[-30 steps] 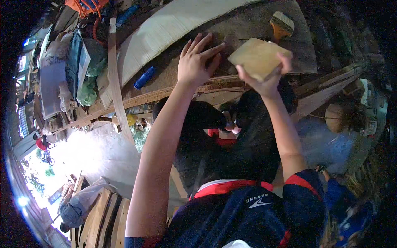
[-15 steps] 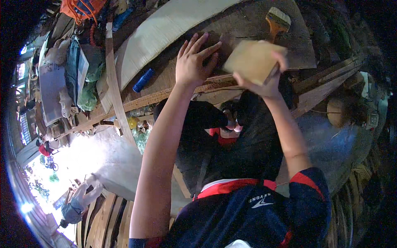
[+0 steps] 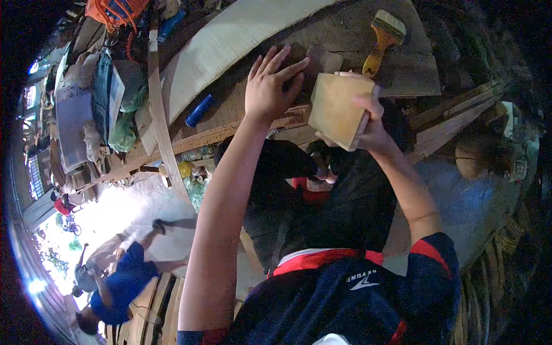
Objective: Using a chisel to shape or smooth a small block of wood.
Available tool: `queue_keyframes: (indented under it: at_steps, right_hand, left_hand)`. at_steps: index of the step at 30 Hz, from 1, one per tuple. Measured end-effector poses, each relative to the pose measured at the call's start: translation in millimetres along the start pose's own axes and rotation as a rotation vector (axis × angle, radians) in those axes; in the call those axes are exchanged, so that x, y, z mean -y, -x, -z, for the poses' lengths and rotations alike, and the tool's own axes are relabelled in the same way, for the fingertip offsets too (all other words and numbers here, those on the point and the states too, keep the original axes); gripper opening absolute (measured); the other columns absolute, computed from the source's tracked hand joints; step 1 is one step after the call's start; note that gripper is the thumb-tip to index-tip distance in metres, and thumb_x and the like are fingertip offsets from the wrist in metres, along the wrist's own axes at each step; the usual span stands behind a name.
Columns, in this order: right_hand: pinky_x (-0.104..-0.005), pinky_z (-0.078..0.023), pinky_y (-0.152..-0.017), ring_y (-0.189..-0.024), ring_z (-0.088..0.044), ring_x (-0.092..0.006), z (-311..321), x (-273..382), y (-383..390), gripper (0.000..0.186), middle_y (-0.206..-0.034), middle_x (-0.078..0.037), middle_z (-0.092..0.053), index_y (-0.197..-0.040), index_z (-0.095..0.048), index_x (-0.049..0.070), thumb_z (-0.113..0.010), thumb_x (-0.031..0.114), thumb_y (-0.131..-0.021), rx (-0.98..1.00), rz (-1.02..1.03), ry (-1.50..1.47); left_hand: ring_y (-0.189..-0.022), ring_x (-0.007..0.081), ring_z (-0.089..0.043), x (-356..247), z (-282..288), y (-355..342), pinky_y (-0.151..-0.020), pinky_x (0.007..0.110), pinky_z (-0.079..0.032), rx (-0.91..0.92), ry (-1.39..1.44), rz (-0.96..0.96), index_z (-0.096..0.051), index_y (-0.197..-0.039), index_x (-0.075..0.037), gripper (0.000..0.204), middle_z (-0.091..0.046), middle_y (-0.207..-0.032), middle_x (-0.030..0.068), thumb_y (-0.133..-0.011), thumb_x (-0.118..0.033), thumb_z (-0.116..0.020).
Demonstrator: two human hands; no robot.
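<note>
My left hand (image 3: 270, 86) lies with fingers spread on a dark wooden board (image 3: 339, 34). In my right hand (image 3: 374, 123) is a squarish tan block (image 3: 340, 109), gripped round its sides with its flat face up, over the near edge of the board. Just beyond the block, a wide paintbrush (image 3: 379, 46) with pale bristles and a wooden handle lies on the board. A curved, pale wooden piece (image 3: 224, 49) lies along the board's left side. Beside my left forearm is a small blue cylinder (image 3: 199, 111).
A narrow wooden strip (image 3: 158, 109) crosses at left, near green plastic bags (image 3: 123, 131). An orange bag (image 3: 115, 11) lies at the far left. Stacked planks (image 3: 152, 307) stand at lower left, where a person in blue (image 3: 129, 279) and another person (image 3: 89, 276) are passing.
My right hand has drawn the tan block back toward me, uncovering the paintbrush's handle. My left hand stays in place. A person in blue has come into view at lower left.
</note>
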State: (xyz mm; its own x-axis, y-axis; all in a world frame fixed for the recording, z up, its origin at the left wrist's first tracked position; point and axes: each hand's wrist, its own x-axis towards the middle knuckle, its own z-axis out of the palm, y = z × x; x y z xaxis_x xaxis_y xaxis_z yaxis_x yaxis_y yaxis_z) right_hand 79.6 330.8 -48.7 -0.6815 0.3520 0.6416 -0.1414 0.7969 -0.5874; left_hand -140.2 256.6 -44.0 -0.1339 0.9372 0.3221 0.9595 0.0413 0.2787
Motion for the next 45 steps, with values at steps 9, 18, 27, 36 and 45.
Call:
queue_keyframes:
  at_steps: [9, 18, 27, 36, 45]
  right_hand:
    - [-0.0482, -0.041, -0.099, -0.119, -0.044, -0.0328, -9, -4, 1, 0.098, -0.132, -0.019, -0.034, -0.129, -0.017, 0.019, -0.088, 0.029, -0.062, -0.060, -0.028, -0.086]
    - [-0.0469, -0.041, -0.099, -0.118, -0.044, -0.0350, -10, -9, -3, 0.099, -0.132, -0.023, -0.033, -0.127, -0.016, 0.017, -0.088, 0.027, -0.061, -0.141, 0.022, -0.032]
    - [-0.0454, -0.043, -0.091, -0.107, -0.048, -0.0306, -18, -12, -11, 0.096, -0.118, -0.015, -0.042, -0.126, -0.028, 0.016, -0.090, 0.031, -0.055, -0.445, -0.041, 0.045]
    - [-0.0438, -0.044, -0.094, -0.114, -0.045, -0.0296, -5, -5, -10, 0.110, -0.127, -0.018, -0.035, -0.136, -0.012, 0.015, -0.090, 0.025, -0.059, -0.323, -0.162, 0.168]
    - [-0.0414, -0.041, -0.099, -0.117, -0.046, -0.0261, 6, 48, -17, 0.121, -0.131, -0.016, -0.039, -0.138, -0.011, 0.006, -0.092, 0.026, -0.052, -0.451, -0.473, -0.135]
  left_hand:
    - [-0.129, 0.0272, -0.043, -2, -2, -2, -0.109, 0.043, -0.031, -0.005, -0.001, -0.009, -0.062, -0.119, -0.036, 0.031, -0.051, -0.136, 0.0052, -0.088, -0.035, -0.058]
    - [-0.129, 0.0282, -0.044, -2, 1, -2, -0.109, 0.043, -0.031, -0.004, 0.024, -0.013, -0.063, -0.118, -0.034, 0.031, -0.050, -0.136, 0.0054, -0.088, -0.035, -0.058]
    - [-0.131, 0.0278, -0.040, -3, 0, -3, -0.111, 0.043, -0.028, 0.041, 0.004, -0.013, -0.059, -0.123, -0.035, 0.034, -0.048, -0.138, 0.0058, -0.090, -0.037, -0.055]
    - [-0.130, 0.0271, -0.042, -7, -1, -5, -0.110, 0.043, -0.029, -0.004, 0.032, -0.023, -0.060, -0.122, -0.036, 0.033, -0.049, -0.137, 0.0060, -0.089, -0.037, -0.055]
    - [-0.129, 0.0290, -0.043, -4, 0, -3, -0.109, 0.043, -0.030, -0.006, 0.045, -0.015, -0.062, -0.120, -0.034, 0.032, -0.050, -0.136, 0.0067, -0.089, -0.036, -0.056]
